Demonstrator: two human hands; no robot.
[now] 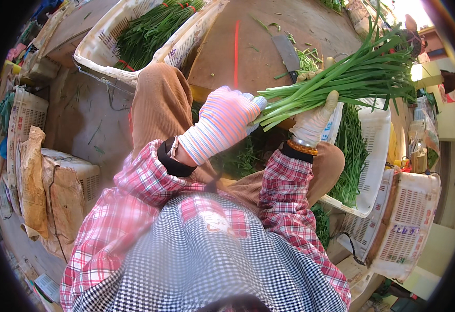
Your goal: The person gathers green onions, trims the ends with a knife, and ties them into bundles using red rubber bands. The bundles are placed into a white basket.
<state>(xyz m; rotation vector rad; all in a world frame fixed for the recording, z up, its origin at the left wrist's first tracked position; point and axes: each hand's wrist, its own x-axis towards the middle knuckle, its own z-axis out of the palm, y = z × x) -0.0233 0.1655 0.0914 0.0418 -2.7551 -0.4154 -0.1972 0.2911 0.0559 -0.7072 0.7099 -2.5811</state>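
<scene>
My right hand, in a pale glove, grips a loose bunch of garlic chives, its thumb in front and its fingers behind. The pale stem ends point left and the green leaves spread to the upper right. At the stem ends, my left hand in a striped knit glove has its fingers closed on the tips; part of that grip is hidden. Beyond the bunch, a cleaver lies on a wooden board, its dark handle partly covered by my right hand's fingers. Cut pale stem ends are heaped beside the blade.
A red strip runs along the board. At the upper left, a white plastic crate holds red-banded chive bundles. Loose chives fill another crate at my right. More crates stand farther right; brown sacking lies left.
</scene>
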